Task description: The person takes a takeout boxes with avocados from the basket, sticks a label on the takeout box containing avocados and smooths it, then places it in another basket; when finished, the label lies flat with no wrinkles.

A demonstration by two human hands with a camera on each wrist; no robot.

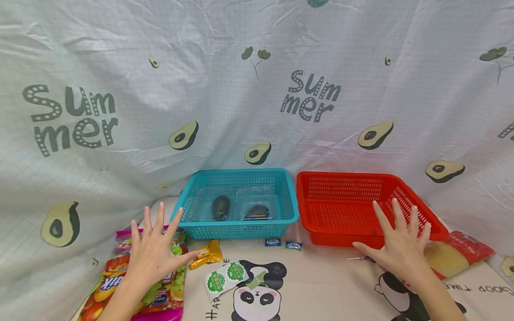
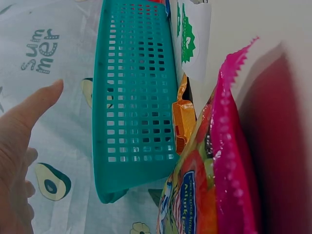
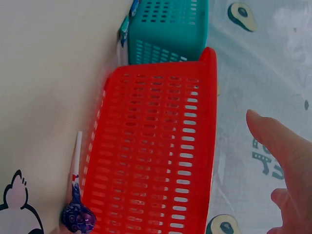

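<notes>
My left hand is spread with straight fingers above a colourful candy bag, holding nothing. A gold-wrapped snack lies just right of its thumb. My right hand, also spread and holding nothing, hovers over the near right corner of a red basket. Beneath it, partly hidden in the head view, lies a lollipop in a purple wrapper, beside the red basket. A bag with a yellow and red pattern lies right of this hand.
A teal basket holds clear plastic trays with two dark oval objects. In front sit two small blue-wrapped candies. Green round stickers on a white strip lie on the panda-print cloth. A printed curtain hangs behind.
</notes>
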